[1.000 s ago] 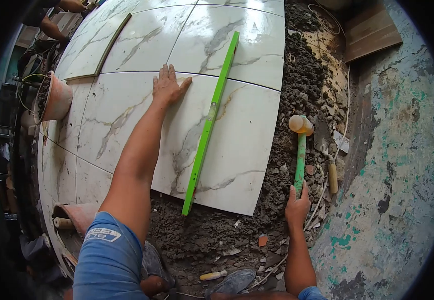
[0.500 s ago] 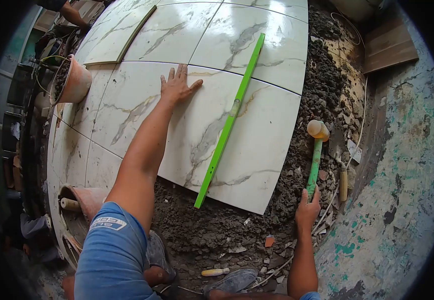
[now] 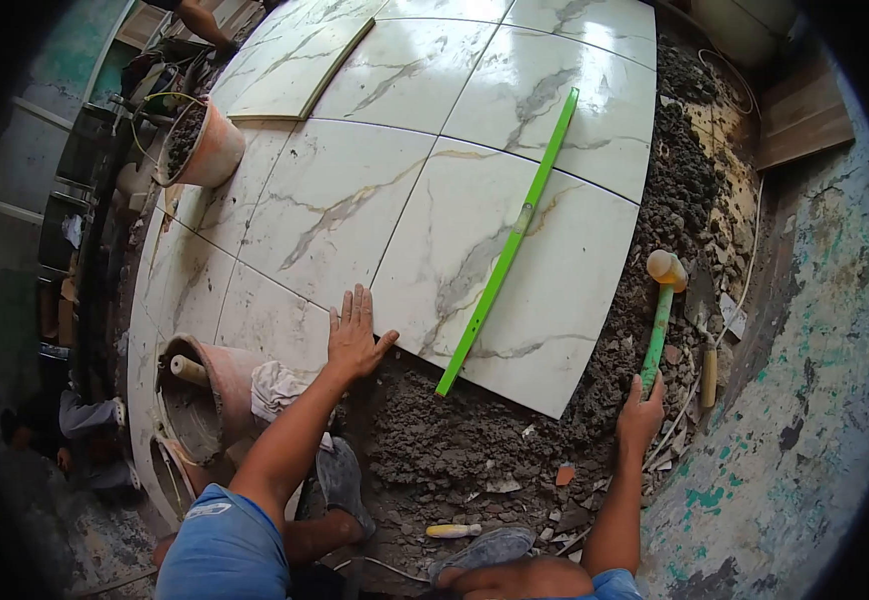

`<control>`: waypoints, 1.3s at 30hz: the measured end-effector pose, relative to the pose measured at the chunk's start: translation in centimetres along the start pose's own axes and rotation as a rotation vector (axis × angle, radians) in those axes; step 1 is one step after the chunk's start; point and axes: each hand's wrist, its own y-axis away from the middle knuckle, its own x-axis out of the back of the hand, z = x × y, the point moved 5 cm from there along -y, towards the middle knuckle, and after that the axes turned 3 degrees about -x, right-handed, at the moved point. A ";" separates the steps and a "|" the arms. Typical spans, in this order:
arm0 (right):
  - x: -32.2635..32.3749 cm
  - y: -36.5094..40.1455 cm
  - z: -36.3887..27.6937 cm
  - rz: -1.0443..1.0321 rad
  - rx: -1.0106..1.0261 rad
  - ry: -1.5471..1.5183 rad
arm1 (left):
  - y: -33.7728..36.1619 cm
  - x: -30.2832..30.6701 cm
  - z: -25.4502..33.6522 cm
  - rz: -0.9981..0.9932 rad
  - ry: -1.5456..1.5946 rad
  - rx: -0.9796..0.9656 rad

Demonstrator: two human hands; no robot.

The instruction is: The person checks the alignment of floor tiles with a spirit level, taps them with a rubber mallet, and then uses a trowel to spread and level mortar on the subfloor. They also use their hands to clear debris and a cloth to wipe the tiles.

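My left hand (image 3: 357,338) lies with fingers spread at the near-left corner of a marbled tile (image 3: 545,290), across the edge where it meets the neighbouring tile. A bright green spirit level (image 3: 510,245) rests diagonally on that same tile, its near end reaching past the tile's front edge. To the right, my right hand (image 3: 641,412) is wrapped round the green handle of a mallet (image 3: 666,270), whose pale head hangs over the dark mortar (image 3: 435,430) beside the tile.
Buckets of mortar stand at the left (image 3: 223,150) and lower left (image 3: 230,385), with a white cloth (image 3: 277,388) by the nearer one. A loose tile (image 3: 300,65) lies on the laid tiles. Another person's arm (image 3: 200,22) shows top left. A yellow-handled tool (image 3: 453,531) lies near my feet.
My left hand has moved back toward me, from the tile's far edge to its near-left corner. The view has shifted, so the tiles, level and mallet appear further right.
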 end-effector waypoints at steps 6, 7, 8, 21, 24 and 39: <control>-0.1 0.1 -0.4 0.000 0.010 0.022 | 4.6 -1.3 -1.2 -0.036 0.095 0.078; -0.2 -0.1 -0.1 0.015 0.011 0.024 | 4.5 -1.3 -1.2 -0.024 0.096 0.074; -0.2 0.0 0.0 0.031 0.014 0.028 | 4.6 -1.2 -1.1 -0.012 0.099 0.070; -0.9 -0.6 1.0 0.052 0.067 0.058 | 3.5 0.1 5.6 0.133 0.156 -0.077; -1.0 -0.7 0.9 0.027 0.061 0.077 | 5.7 -0.2 8.1 0.196 0.267 -0.248; -1.6 -1.6 2.0 0.028 0.057 0.085 | 6.7 -0.5 2.0 0.124 0.169 0.103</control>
